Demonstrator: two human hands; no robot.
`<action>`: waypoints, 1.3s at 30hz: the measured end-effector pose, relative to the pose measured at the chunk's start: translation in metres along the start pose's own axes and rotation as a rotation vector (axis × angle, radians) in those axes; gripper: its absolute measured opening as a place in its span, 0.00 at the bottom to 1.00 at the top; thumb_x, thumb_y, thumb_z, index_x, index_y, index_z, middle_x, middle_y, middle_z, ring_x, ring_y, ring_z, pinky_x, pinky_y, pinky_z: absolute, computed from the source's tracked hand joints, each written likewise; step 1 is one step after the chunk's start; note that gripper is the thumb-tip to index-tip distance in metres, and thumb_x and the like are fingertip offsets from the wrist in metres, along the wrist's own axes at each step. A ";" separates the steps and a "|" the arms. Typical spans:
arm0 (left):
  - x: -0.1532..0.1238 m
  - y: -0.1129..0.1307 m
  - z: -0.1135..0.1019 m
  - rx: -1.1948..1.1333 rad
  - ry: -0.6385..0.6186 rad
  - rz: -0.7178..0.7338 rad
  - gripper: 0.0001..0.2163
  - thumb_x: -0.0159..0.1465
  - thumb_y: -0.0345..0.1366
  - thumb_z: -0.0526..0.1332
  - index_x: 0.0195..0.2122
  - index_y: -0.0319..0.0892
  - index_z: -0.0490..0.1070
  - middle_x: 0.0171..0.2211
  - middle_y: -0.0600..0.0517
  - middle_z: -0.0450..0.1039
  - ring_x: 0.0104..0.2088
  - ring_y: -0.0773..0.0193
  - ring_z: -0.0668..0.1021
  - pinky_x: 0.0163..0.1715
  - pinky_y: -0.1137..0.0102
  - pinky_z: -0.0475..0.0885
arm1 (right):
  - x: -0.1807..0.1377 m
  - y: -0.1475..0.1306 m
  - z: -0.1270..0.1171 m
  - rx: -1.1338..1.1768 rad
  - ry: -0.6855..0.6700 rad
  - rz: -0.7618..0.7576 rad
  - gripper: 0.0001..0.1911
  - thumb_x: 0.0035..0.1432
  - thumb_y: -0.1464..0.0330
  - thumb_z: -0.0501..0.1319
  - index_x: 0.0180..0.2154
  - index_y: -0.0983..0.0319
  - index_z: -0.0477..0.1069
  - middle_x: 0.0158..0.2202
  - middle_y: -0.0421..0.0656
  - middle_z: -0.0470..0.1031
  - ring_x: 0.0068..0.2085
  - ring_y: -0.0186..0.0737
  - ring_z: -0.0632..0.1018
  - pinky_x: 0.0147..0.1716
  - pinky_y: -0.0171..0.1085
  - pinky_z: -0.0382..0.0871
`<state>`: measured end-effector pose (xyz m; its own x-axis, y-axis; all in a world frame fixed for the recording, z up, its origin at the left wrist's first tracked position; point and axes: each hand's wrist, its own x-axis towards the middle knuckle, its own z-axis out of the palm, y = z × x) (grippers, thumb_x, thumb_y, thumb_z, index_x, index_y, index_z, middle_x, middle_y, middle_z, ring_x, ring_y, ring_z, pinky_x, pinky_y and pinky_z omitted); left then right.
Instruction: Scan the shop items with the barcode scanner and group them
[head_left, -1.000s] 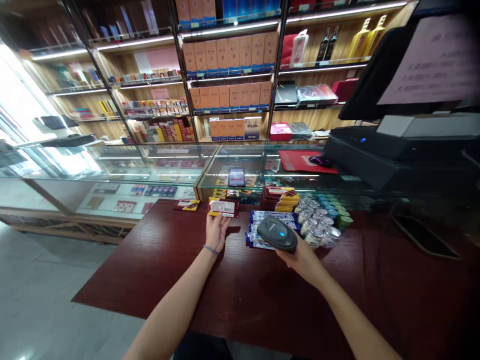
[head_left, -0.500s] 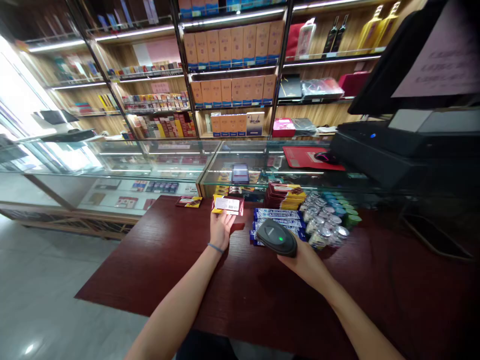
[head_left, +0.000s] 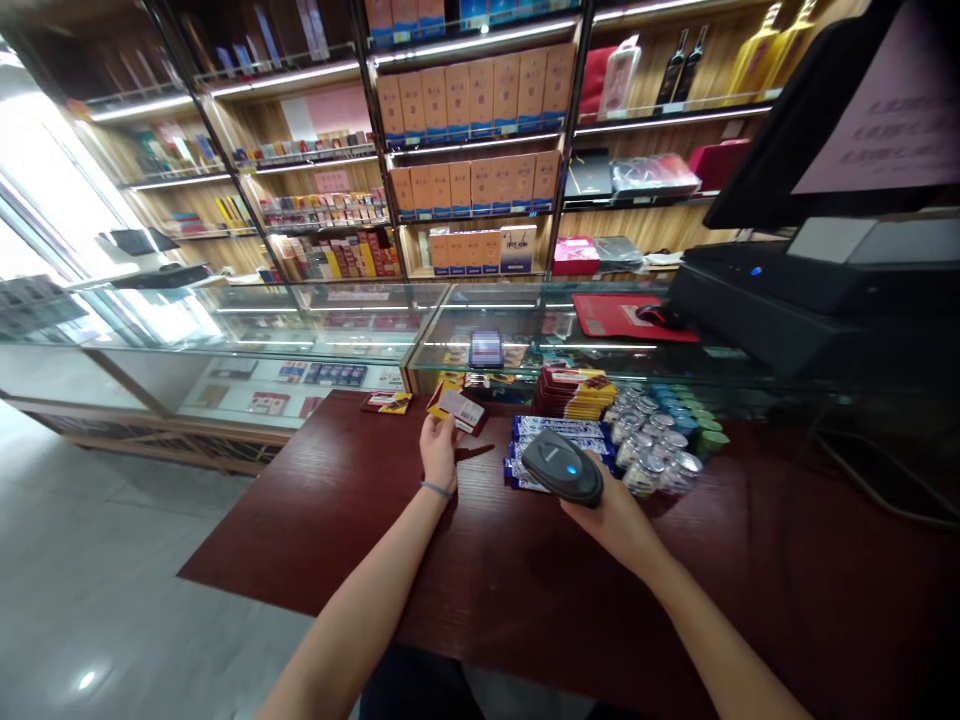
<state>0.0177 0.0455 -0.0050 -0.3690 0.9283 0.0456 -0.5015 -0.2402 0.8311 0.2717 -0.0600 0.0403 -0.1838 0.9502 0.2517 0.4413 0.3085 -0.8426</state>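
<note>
A person's left hand (head_left: 439, 455) pinches a red-and-yellow packet (head_left: 461, 408) by its near edge between the fingers, the packet tilted down to the right above the far side of a dark red counter (head_left: 330, 510), its white barcode label turned upward. The right hand (head_left: 609, 515) grips a black barcode scanner (head_left: 562, 468), its blue light lit; the fingers curl under the scanner's head, mostly hidden from view. Beneath and beyond the scanner lie rows of blue-and-white packets (head_left: 555, 428), with a stack of red-and-yellow packets (head_left: 574, 395) just behind and silver-lidded containers (head_left: 649, 445) close to their right. Another red-and-yellow packet (head_left: 386, 402) lies near the counter's far left corner, in front of a glass display case (head_left: 442, 350).
</note>
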 end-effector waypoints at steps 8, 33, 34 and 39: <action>0.037 0.040 -0.030 0.605 0.147 0.484 0.11 0.63 0.41 0.64 0.42 0.42 0.78 0.41 0.48 0.81 0.43 0.59 0.81 0.49 0.65 0.74 | 0.000 0.001 0.001 0.077 0.101 0.030 0.23 0.57 0.60 0.64 0.53 0.59 0.67 0.38 0.45 0.80 0.41 0.48 0.81 0.33 0.38 0.73; 0.115 0.101 -0.127 1.858 -0.506 0.570 0.13 0.70 0.31 0.54 0.48 0.46 0.77 0.49 0.45 0.79 0.51 0.59 0.79 0.58 0.63 0.69 | 0.003 0.002 -0.001 0.132 0.173 0.071 0.18 0.54 0.59 0.67 0.45 0.58 0.70 0.28 0.42 0.77 0.40 0.50 0.81 0.35 0.40 0.75; 0.117 0.101 -0.126 1.857 -0.511 0.550 0.12 0.70 0.31 0.54 0.48 0.46 0.76 0.49 0.45 0.79 0.50 0.59 0.79 0.57 0.64 0.69 | 0.003 0.002 -0.001 0.129 0.174 0.071 0.19 0.55 0.59 0.67 0.46 0.58 0.70 0.27 0.42 0.77 0.40 0.50 0.81 0.35 0.40 0.75; 0.125 0.098 -0.125 1.834 -0.524 0.478 0.11 0.71 0.34 0.55 0.49 0.46 0.75 0.51 0.45 0.77 0.52 0.58 0.79 0.53 0.67 0.71 | 0.003 0.001 -0.001 0.129 0.168 0.090 0.23 0.56 0.58 0.66 0.51 0.60 0.69 0.25 0.41 0.76 0.39 0.51 0.81 0.32 0.40 0.74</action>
<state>-0.1759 0.1024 0.0129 0.1958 0.9487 0.2483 0.9571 -0.2401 0.1625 0.2730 -0.0568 0.0405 0.0050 0.9709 0.2394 0.3317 0.2243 -0.9164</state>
